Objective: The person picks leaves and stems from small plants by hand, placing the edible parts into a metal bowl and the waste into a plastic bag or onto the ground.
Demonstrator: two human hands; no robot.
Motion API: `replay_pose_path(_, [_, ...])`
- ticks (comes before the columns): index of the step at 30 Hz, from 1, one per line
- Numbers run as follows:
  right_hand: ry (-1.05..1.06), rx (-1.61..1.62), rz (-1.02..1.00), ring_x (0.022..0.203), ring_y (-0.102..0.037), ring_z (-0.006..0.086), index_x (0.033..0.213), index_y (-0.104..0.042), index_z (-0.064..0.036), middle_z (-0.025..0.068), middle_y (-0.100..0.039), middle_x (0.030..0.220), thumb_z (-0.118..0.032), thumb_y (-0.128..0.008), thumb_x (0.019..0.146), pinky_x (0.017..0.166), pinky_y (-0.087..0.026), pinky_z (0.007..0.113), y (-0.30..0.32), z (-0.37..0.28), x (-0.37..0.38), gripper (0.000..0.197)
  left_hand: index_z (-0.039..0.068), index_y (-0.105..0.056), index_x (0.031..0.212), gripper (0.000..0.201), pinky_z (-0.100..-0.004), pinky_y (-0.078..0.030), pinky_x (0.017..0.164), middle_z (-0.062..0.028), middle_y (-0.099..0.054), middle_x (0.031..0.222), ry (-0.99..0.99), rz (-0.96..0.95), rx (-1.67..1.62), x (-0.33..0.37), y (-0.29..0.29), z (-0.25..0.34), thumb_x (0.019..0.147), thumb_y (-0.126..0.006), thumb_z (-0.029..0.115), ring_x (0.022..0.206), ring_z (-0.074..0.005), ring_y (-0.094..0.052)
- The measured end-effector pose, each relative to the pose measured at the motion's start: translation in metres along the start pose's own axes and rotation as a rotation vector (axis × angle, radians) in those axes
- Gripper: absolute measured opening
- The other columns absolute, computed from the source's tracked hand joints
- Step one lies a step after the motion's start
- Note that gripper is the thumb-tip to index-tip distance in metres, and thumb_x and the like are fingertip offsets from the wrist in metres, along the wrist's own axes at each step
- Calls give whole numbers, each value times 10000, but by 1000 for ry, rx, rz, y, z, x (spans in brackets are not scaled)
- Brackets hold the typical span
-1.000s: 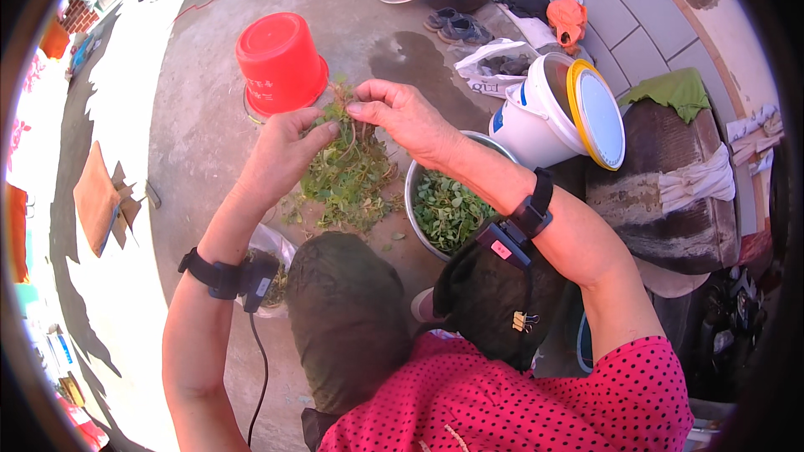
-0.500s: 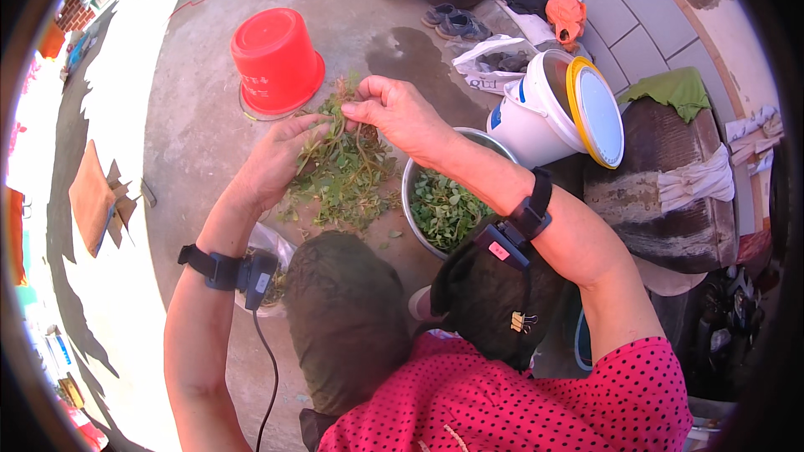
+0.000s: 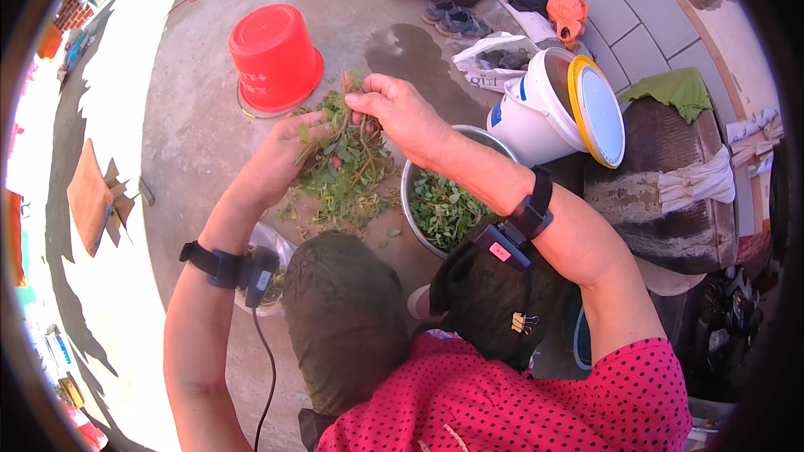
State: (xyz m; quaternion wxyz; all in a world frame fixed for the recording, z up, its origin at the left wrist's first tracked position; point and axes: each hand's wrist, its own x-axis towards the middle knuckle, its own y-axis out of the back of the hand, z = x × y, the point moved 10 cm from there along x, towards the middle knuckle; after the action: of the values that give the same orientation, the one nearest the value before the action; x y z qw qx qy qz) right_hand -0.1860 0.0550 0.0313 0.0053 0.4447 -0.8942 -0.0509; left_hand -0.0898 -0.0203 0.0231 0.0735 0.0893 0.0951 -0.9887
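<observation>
Right hand (image 3: 400, 110) pinches one leafy bunch (image 3: 345, 132) near one bucket (image 3: 272, 59); left hand (image 3: 280, 155), grip unclear.

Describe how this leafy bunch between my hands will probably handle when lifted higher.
The leafy bunch will probably flop, since its thin stems bend and droop below your right hand. It looks light for its bulk, being mostly small leaves. It may also snag or shed bits: the stems cross one another, and loose leaves lie scattered nearby.
</observation>
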Motion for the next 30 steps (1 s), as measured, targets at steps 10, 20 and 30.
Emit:
replay_pose_path(10, [138,-100,-32,679,-513,74,879,-578,-17,5,-584,744,-212,-595,906,629,-428,242,-9,-28,-8,198,2,-603,1008,194,-229,-469,595,-15,-612,829,-2,67,49,15,14,-13,934,-503,152,666,-75,-557])
replay_pose_path(20, [42,-111,59,684,-527,69,908,-596,-7,8,-598,737,-179,-607,898,626,-435,243,6,-8,-1,173,35,-590,1035,215,-209,-417,626,14,-557,809,54,15,323,5,6,-8,965,-470,199,687,-44,-481])
replay_pose_path(30, [106,235,42,695,-535,76,927,-574,-46,1,-586,763,-155,-593,921,640,-439,220,5,-35,-4,111,21,-580,974,224,-217,-433,641,-10,-548,801,90,385,95,6,90,-29,950,-403,156,708,-64,-506])
